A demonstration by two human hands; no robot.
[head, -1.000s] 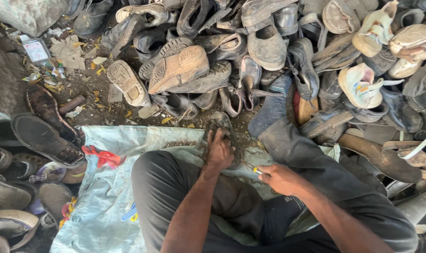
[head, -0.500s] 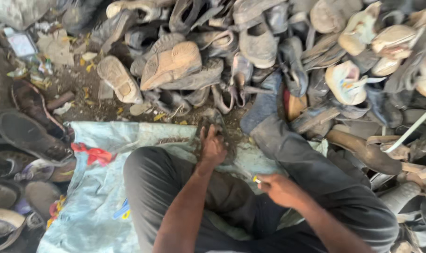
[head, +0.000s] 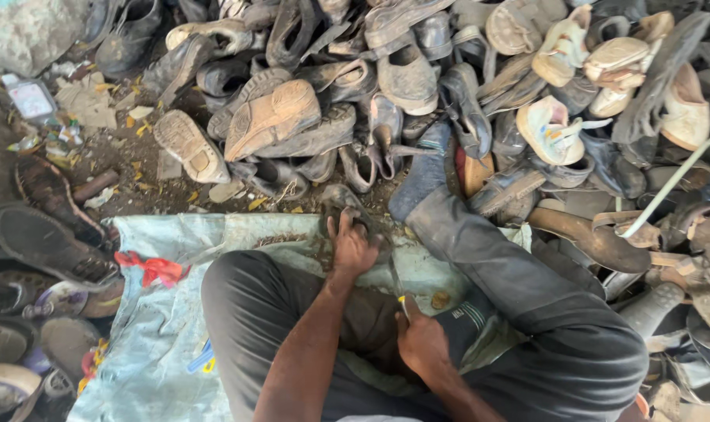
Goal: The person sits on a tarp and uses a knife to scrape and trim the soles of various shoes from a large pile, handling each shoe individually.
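A person is sitting on a pale blue woven sack spread over the dirt, with dark trousers covering both legs. The left hand is pressing down on a worn dark shoe at the far edge of the sack, fingers spread over it and partly curled, so the shoe is lying pinned under the palm, just short of the big shoe pile. The right hand is resting nearer the body than the sack's far edge, closed in a fist around a thin blade tool with a yellow handle; the metal is pointing up toward the pinned shoe. Whether the tip is touching the shoe cannot be told, since the left hand is hiding that spot.

Beyond the sack's far edge, the pile is filling the whole upper view: dark sandals, boots and soles lying tangled together. A tan upturned sole is lying among them, and a pale shoe sole is sitting just left of it. To the right of the sack, white children's shoes are lying in the heap. A red scrap is lying on the sack's left edge, beside black soles.
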